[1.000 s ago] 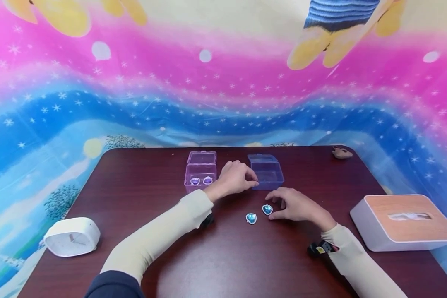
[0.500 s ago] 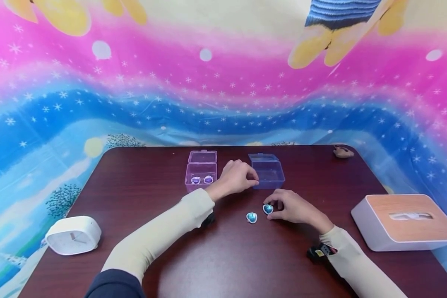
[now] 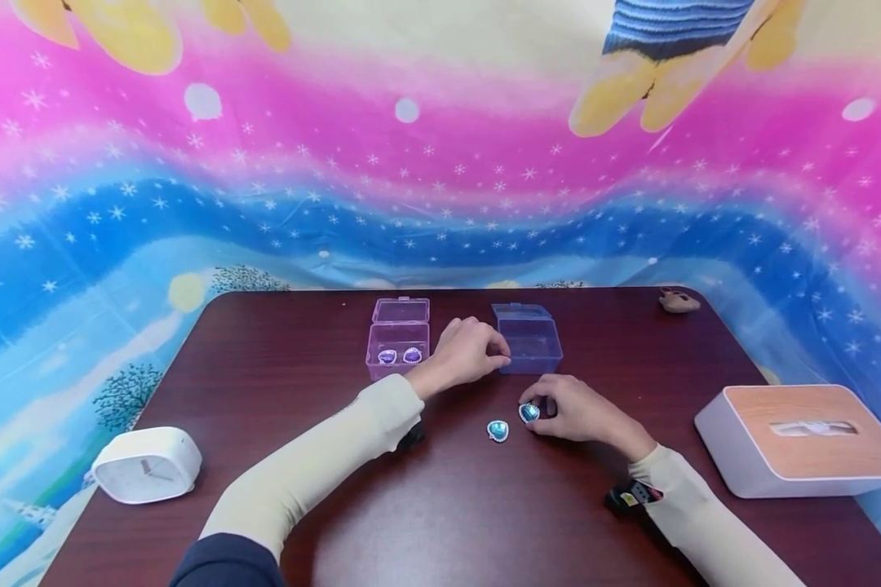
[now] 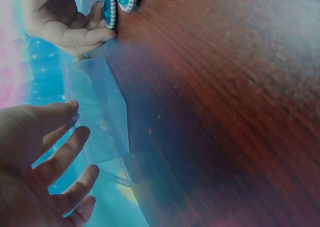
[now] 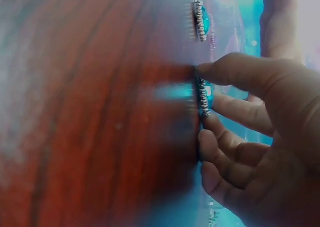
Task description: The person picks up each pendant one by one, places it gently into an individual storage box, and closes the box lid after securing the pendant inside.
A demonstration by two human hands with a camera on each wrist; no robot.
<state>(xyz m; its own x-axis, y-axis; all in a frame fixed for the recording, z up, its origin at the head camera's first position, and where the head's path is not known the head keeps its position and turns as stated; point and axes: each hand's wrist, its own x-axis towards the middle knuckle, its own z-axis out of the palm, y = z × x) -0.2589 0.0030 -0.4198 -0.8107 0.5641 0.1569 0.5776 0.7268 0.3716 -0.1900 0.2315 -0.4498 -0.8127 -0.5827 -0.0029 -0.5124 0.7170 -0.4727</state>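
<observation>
My right hand (image 3: 576,408) pinches a teal gem (image 3: 529,413) with a beaded silvery rim between thumb and fingers, low over the tabletop. A second teal gem (image 3: 498,430) lies just left of it on the table. My left hand (image 3: 464,352) is at the near left corner of a clear blue plastic box (image 3: 532,342), whose lid is tipped back. In the left wrist view the thumb and index finger meet on the box's rim, with the other fingers spread. Left of that hand stands a clear pink box (image 3: 399,336), lid up, holding two purple gems (image 3: 387,357).
A white clock (image 3: 147,465) stands at the table's left edge. On the right is a tissue box (image 3: 807,436) with a wood-look top. A small brown object (image 3: 679,301) lies at the far right corner. A printed cloth (image 3: 440,204) hangs behind the table.
The right hand's fingers have closed around the right-hand teal gem, which they stood slightly apart from a second ago. The left hand has stayed at the blue box.
</observation>
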